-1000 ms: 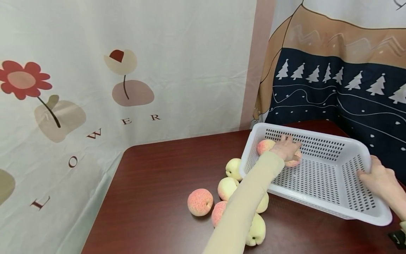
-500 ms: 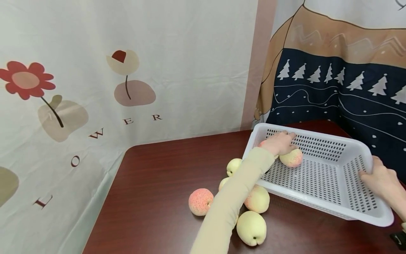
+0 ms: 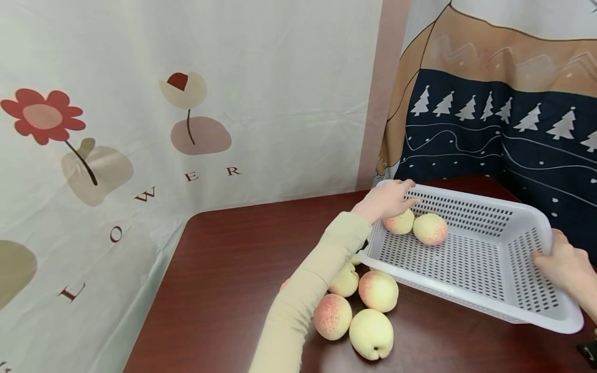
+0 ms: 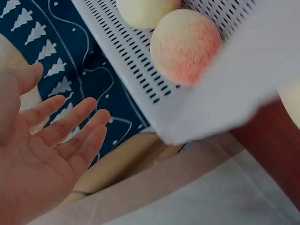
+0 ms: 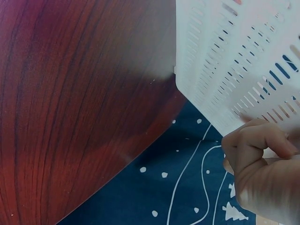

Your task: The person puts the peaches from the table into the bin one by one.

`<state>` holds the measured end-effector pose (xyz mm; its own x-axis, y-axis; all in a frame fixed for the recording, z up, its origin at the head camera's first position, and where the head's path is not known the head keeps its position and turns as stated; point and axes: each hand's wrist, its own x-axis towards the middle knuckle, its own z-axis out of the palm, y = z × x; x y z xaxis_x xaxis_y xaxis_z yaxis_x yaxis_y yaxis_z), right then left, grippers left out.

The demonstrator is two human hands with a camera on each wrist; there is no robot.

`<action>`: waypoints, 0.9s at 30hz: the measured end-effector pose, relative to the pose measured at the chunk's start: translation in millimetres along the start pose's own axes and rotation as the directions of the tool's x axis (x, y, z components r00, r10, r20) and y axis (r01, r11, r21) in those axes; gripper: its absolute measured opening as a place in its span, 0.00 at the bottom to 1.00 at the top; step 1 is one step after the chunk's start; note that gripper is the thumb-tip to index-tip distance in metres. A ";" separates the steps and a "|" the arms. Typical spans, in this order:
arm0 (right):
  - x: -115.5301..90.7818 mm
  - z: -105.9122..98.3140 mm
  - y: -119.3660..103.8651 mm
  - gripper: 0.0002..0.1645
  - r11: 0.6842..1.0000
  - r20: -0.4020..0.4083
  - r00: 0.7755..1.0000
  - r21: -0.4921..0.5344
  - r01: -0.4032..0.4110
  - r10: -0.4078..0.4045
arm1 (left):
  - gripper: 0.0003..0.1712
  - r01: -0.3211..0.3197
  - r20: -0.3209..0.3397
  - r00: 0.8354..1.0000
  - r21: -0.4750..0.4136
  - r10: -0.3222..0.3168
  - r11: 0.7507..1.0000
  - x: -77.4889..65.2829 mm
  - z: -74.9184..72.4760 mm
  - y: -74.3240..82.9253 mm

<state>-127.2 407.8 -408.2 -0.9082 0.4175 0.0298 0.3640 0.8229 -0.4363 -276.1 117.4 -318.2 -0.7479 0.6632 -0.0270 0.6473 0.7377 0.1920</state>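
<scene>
My left hand (image 3: 384, 201) is above the far left corner of the white perforated plastic basket (image 3: 466, 264). Its fingers are spread and loosely bent with nothing in them, as the left wrist view shows. Two peaches lie side by side in the basket's left end: a yellow one with a pink blush (image 3: 430, 229), and another peach (image 3: 398, 223) partly behind my hand. At the basket's right end my right hand (image 3: 565, 261) grips the rim, thumb inside; the right wrist view shows the fingers (image 5: 253, 140) curled at that edge.
Several peaches lie on the dark red wooden table (image 3: 224, 269) left of the basket, among them a pale yellow one (image 3: 371, 335) and a blushed one (image 3: 333, 316). My left sleeve (image 3: 308, 280) hides part of this group. A printed curtain (image 3: 280, 93) hangs behind the table.
My left hand has moved left and up from over the peaches to the basket's far left corner, uncovering both. The right hand keeps its grip on the rim.
</scene>
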 end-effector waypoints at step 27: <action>0.6 1.1 0.4 0.41 1.000 -0.005 1.000 0.005 0.013 -0.013 | 0.24 -0.016 -0.243 0.966 0.274 0.086 0.961 -149.7 20.1 -62.0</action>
<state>-127.8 407.9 -409.3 -0.9121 0.4081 0.0398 0.3507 0.8266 -0.4401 -201.3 -25.1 -345.8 -0.7030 0.6734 0.2288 0.6749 0.7331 -0.0841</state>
